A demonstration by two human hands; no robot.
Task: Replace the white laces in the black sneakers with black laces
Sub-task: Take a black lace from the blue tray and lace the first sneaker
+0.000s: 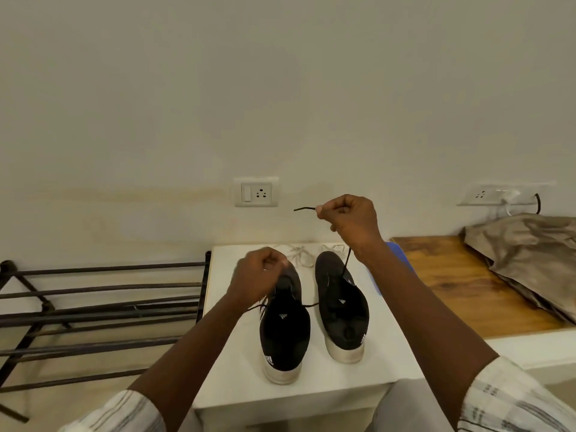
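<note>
The right hand's point(346, 219) fingers point(321, 210) are pressed together, pinching a black lace point(346, 263) close to its end. The tip sticks out leftward, and the rest drops taut to the right shoe point(341, 307), where it enters near the front. This hand is raised above the counter point(237, 369), in front of the wall point(280, 88).

The left hand's point(258, 272) fingers are curled and bunched low over the front of the left shoe point(285, 335), at its tongue. Whether they pinch the tongue or a lace there cannot be told. Two dark lace ends point(258, 307) trail out to either side of this shoe at mid-length.

Both shoes are black with white soles. They stand side by side on the small white counter, heels toward the person and a little apart. The white laces point(300, 255) lie loose on the counter just beyond the toes.

Both forearms are bare, with striped sleeves point(514, 397) at the bottom edge.

A blue object point(402, 260) shows partly behind the right forearm. To the right is a wooden top point(461, 275) with a crumpled grey cloth point(530, 254) on it. To the left stands a dark metal rack point(93, 307). A socket point(256, 192) with a switch is on the wall above the counter, and a second socket point(495, 194) is above the wooden top.
</note>
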